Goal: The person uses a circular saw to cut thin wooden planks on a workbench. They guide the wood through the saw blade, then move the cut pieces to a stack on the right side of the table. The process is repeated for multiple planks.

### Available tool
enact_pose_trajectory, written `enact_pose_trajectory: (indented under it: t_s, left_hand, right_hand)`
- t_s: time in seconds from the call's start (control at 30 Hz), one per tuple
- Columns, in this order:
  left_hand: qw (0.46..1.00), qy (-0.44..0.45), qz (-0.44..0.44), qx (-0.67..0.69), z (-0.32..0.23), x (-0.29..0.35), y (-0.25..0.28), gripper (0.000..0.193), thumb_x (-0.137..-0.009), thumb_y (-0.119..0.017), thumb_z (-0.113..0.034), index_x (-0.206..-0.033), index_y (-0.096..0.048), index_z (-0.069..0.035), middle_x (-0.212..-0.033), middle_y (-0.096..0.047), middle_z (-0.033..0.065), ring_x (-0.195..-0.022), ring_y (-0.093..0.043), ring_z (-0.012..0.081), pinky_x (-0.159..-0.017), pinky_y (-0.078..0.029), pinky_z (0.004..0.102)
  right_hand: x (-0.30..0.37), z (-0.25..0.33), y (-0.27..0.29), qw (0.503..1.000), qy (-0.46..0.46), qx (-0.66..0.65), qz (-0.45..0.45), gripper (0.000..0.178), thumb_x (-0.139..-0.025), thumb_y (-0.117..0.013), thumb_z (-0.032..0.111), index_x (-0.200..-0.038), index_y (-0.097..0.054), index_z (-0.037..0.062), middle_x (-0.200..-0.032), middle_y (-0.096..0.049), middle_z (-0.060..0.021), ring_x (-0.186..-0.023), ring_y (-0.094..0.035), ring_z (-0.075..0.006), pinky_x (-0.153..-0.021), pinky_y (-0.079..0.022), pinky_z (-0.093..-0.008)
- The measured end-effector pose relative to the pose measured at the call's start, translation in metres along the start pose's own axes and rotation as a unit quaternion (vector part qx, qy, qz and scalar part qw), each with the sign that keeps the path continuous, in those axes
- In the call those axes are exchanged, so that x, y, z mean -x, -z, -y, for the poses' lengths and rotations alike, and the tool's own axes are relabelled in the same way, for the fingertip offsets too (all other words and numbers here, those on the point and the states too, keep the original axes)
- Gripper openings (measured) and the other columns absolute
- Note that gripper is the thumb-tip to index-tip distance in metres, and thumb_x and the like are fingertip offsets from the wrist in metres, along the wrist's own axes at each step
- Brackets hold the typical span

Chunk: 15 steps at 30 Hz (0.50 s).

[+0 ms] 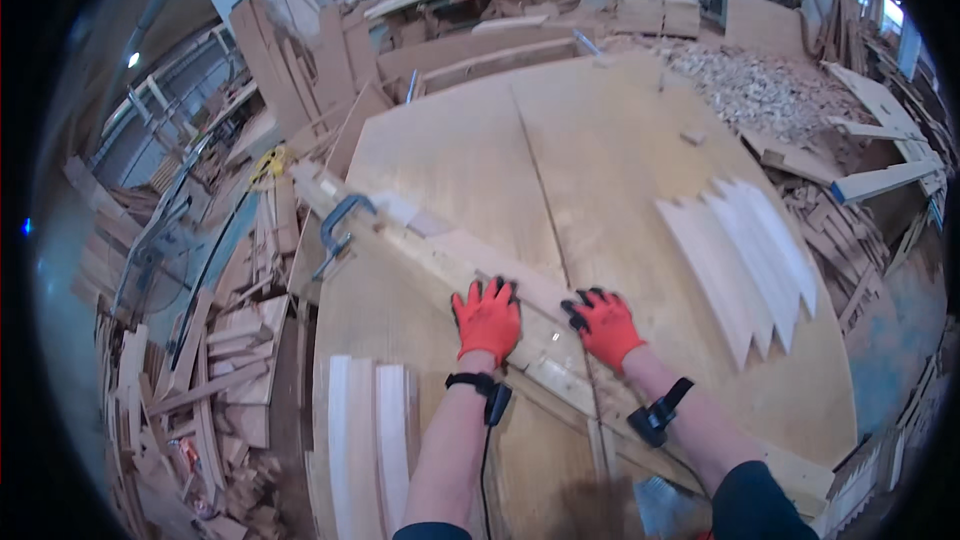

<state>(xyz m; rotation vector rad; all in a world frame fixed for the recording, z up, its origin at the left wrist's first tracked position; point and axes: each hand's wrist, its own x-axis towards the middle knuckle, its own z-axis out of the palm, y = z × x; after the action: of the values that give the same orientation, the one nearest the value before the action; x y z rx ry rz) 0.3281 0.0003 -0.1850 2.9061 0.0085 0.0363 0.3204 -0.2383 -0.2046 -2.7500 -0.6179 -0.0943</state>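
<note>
Both my hands wear red gloves with black fingertips. My left hand (488, 322) lies over a long wooden board (570, 370) and the pale wooden strip (475, 257) along its far side, fingers spread. To its right, my right hand (606, 330) has its thumb and fingers around the near-right end of that strip. The board runs diagonally across a large wooden tabletop (450, 150). A blue-grey C-clamp (340, 230) grips the board toward its far left end. The undersides of my fingers are hidden.
Pale strips with pointed ends (745, 265) lie at right on the tabletop; several strips (370, 430) stand together at the near left. A small wood block (692, 138) is farther back. Offcuts (225, 370) crowd the left floor, and wood chips (745, 80) pile up beyond the right edge.
</note>
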Motion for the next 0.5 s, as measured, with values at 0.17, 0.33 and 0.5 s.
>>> enact_pose_trajectory:
  t_s: [0.17,0.33,0.5]
  left_hand:
    - [1.000,0.017,0.002,-0.013,0.008,-0.011,-0.001,0.048,-0.098,-0.048,-0.033,-0.142,-0.056,-0.018,-0.155,-0.047,0.0060,-0.145,-0.036,0.0341,-0.119,-0.017,0.0631]
    - [1.000,0.008,-0.004,-0.023,0.009,-0.028,-0.009,0.047,-0.098,-0.048,-0.035,-0.142,-0.056,-0.019,-0.154,-0.048,0.0073,-0.145,-0.037,0.0345,-0.119,-0.018,0.0636]
    - [0.994,-0.008,-0.109,-0.009,0.029,-0.056,-0.030,0.040,-0.098,-0.050,-0.033,-0.133,-0.063,-0.018,-0.146,-0.055,0.0095,-0.140,-0.043,0.0345,-0.117,-0.021,0.0656]
  right_hand:
    - [0.012,0.007,0.022,0.998,-0.042,-0.036,-0.028,0.046,-0.091,-0.066,0.034,-0.132,-0.062,0.0148,-0.139,-0.056,-0.0146,-0.132,-0.048,-0.0341,-0.112,-0.036,-0.0501]
    - [0.081,-0.021,0.055,0.995,-0.101,-0.012,-0.007,0.047,-0.087,-0.069,0.033,-0.128,-0.064,0.0095,-0.137,-0.057,-0.0152,-0.130,-0.049,-0.0346,-0.111,-0.037,-0.0486]
    - [0.120,-0.025,0.040,0.991,-0.123,0.022,-0.049,0.041,-0.083,-0.072,0.027,-0.120,-0.067,0.0092,-0.135,-0.058,-0.0134,-0.129,-0.049,-0.0349,-0.111,-0.038,-0.0485]
